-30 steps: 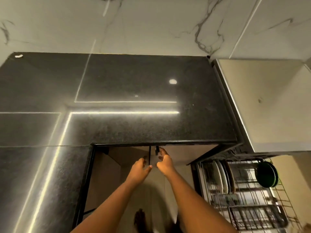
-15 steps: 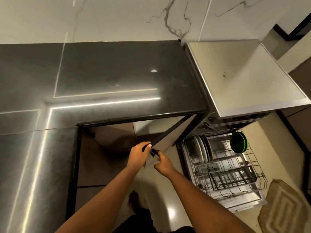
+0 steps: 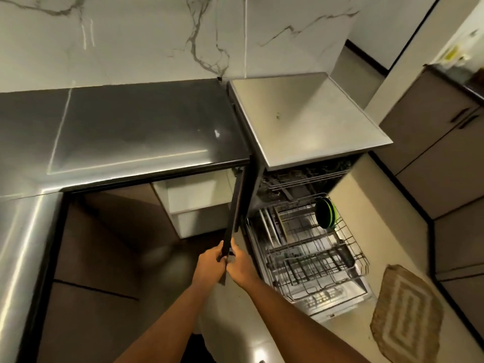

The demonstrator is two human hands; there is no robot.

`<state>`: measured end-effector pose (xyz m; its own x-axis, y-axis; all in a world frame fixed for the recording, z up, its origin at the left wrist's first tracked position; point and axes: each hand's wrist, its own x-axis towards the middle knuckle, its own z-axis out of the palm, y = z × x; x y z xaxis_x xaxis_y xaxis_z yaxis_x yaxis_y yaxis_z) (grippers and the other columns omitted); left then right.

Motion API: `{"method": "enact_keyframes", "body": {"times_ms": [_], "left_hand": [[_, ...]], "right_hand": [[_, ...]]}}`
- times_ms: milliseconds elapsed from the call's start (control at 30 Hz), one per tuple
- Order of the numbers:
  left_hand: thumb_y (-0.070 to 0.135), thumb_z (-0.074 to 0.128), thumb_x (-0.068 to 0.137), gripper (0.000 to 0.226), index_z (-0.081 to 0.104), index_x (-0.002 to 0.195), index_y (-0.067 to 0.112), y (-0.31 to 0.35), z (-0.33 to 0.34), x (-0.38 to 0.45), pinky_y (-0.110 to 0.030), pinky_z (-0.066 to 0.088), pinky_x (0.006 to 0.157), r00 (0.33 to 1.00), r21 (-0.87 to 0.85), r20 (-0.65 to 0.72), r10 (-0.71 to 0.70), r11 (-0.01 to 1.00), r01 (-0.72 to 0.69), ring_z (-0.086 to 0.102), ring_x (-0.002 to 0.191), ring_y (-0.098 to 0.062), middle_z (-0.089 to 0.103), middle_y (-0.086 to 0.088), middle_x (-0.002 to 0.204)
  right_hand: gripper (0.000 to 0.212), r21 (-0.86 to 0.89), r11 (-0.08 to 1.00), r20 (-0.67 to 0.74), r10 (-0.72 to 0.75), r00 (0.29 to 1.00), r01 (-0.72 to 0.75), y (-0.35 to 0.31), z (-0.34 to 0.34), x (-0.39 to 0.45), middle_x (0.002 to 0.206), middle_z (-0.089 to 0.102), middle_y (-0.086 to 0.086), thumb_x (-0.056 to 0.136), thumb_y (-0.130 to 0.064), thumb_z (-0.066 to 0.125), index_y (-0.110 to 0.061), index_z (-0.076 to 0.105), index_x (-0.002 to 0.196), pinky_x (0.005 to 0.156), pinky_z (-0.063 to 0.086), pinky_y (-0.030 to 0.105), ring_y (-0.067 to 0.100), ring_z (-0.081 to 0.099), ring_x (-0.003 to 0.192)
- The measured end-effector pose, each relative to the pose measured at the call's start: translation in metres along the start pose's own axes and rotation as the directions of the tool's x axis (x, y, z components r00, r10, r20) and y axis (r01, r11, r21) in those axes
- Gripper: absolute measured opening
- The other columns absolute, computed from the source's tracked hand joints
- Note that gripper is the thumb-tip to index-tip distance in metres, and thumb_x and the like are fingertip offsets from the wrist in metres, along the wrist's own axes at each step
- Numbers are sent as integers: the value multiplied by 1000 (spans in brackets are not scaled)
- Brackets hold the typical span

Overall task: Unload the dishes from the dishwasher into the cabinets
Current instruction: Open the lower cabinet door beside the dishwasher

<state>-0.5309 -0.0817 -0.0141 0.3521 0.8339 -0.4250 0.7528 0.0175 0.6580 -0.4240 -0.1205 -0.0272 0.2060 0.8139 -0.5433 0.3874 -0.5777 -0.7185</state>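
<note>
The dark cabinet door under the counter stands swung wide open, edge-on to me. My left hand and my right hand both grip its free end, one on each side. Behind the door the open cabinet shows pale shelves with nothing visible on them. To the right the dishwasher is open with its lower wire rack pulled out. White plates stand at the rack's left side, and a dark green plate stands at its far right.
A dark polished L-shaped counter runs along the marble wall. A woven mat lies on the floor right of the open dishwasher door. Brown cabinets line the right side. The upper dishwasher rack sits partly inside.
The cabinet door has swung from nearly closed to wide open with both hands on it. My view has shifted right, bringing more of the dishwasher and the mat into sight.
</note>
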Motion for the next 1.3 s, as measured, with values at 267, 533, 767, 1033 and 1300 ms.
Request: {"method": "enact_keyframes", "body": {"times_ms": [267,533,767,1033,1300], "left_hand": [[15,38,103,48,33,150,20,73,71,-12,-23,47,72,974,2,174,143,989,-145,56,88,-13,62,-8,118],[13,38,104,45,33,149,12,115,98,2,-10,41,67,963,-57,198,184,983,-176,55,81,-6,55,1,103],[23,40,103,39,44,141,13,132,145,17,-26,54,65,993,-132,109,39,991,-24,65,75,-7,66,3,91],[18,50,98,28,60,124,18,146,118,28,-27,47,87,959,-209,-281,-30,977,-31,60,105,-18,60,-2,119],[12,52,98,26,59,122,20,204,122,63,-22,47,91,921,-267,-328,210,915,-304,55,106,-2,54,9,113]], "right_hand": [[67,62,997,-31,44,999,-42,58,-86,-23,143,54,14,101,-12,49,-24,18,159,98,50,33,28,58,122],[60,139,990,-144,19,989,2,82,-130,-17,145,52,10,100,-12,53,-21,31,155,104,48,34,24,54,129],[48,197,980,-151,59,987,-29,94,-161,-14,134,57,7,100,-11,55,-12,44,147,86,49,10,18,58,119],[57,31,999,-175,38,984,-33,102,-165,-8,129,64,1,91,3,56,-21,53,143,92,51,20,12,62,114],[29,-26,997,-315,65,947,-78,110,-234,9,104,71,0,96,-14,52,-22,68,119,75,58,35,17,67,85]]}}
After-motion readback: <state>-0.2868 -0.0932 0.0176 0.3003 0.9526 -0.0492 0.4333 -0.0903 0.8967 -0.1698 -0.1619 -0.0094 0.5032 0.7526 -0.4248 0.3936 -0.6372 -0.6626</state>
